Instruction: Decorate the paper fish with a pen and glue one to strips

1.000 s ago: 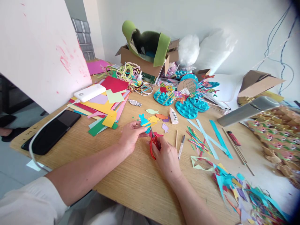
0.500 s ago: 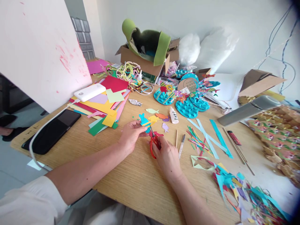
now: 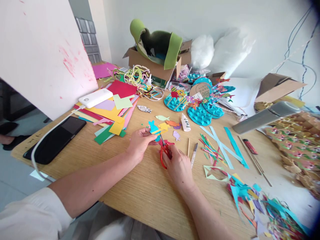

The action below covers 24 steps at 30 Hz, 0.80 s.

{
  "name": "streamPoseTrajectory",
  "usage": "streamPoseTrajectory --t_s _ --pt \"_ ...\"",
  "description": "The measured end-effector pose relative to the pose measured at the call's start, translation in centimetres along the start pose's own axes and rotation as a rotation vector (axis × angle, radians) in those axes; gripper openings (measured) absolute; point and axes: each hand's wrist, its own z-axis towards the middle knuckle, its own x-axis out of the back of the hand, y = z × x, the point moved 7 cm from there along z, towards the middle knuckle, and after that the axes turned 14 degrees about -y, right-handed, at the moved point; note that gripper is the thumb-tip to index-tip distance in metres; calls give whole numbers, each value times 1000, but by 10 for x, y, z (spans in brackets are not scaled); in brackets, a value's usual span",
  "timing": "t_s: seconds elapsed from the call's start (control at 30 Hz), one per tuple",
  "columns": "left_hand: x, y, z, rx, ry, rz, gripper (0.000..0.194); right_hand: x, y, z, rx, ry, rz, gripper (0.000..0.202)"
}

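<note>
Between the thumb and fingers of my left hand (image 3: 139, 142) is a blue paper fish (image 3: 153, 127) with a yellow strip across it. My right hand (image 3: 178, 166) grips red-handled scissors (image 3: 163, 156), whose blades reach the fish's right edge by the yellow strip. Whether the blades touch the paper I cannot tell. Just beyond lie a yellow paper fish (image 3: 164, 126), an orange one (image 3: 173, 123), a pale green one (image 3: 162, 118) and a purple one (image 3: 176, 135). A red paper piece (image 3: 170, 142) is partly hidden behind the scissors.
Coloured paper sheets (image 3: 120, 120), a white power bank (image 3: 96, 98) and a black phone (image 3: 56, 140) are at left. A glue bottle (image 3: 185, 122), a pen (image 3: 194, 155) and thin paper strips (image 3: 212, 149) lie right of my hands. Paper scraps (image 3: 250, 196) and a grey flask (image 3: 265, 117) are farther right.
Almost nothing differs. Both hands keep their places, with the fish and the scissors shifted only very slightly.
</note>
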Motion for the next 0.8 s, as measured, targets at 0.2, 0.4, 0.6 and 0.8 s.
streamPoseTrajectory --t_s 0.2,0.4,0.6,0.8 --pt "0 1 0 -10 3 9 15 1 0 -1 8 5 -6 17" --pt "0 2 0 -23 -1 16 17 2 0 -1 10 9 -3 17" --pt "0 3 0 -24 -4 18 18 2 1 -1 6 14 13 16" --pt "0 2 0 -23 -7 21 15 3 3 -2 8 38 8 17"
